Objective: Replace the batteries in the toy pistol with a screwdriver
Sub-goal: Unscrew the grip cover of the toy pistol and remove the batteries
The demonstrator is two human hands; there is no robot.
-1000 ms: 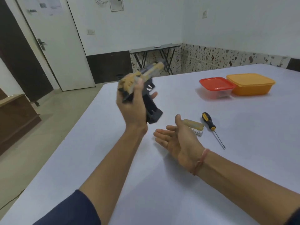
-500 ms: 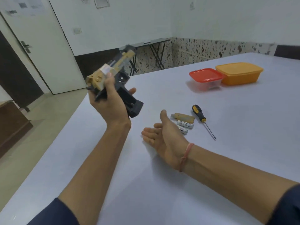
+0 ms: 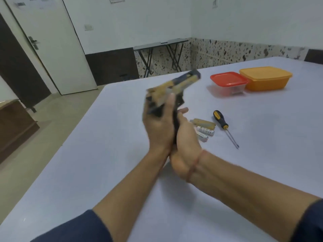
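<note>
Gripping the blurred toy pistol [image 3: 176, 84] just left of the screwdriver [image 3: 220, 119], the left hand [image 3: 157, 126] sets its butt against the straight-fingered right hand [image 3: 185, 137], probably to shake it empty.

I see a red-lidded box [image 3: 229, 79] touching an orange box [image 3: 265, 81] on the desk [image 3: 262, 130], with a door [image 3: 57, 49] far left.

Count, centre of frame: 1 toy pistol [image 3: 176, 86], 2 hands: left hand [image 3: 157, 126], right hand [image 3: 186, 144]. Right of centre: 1 screwdriver [image 3: 219, 118], 2 batteries [image 3: 205, 132], 1 tan cover [image 3: 203, 123]. Upper right: 1 red-lidded container [image 3: 229, 82], 1 orange container [image 3: 265, 79].
</note>
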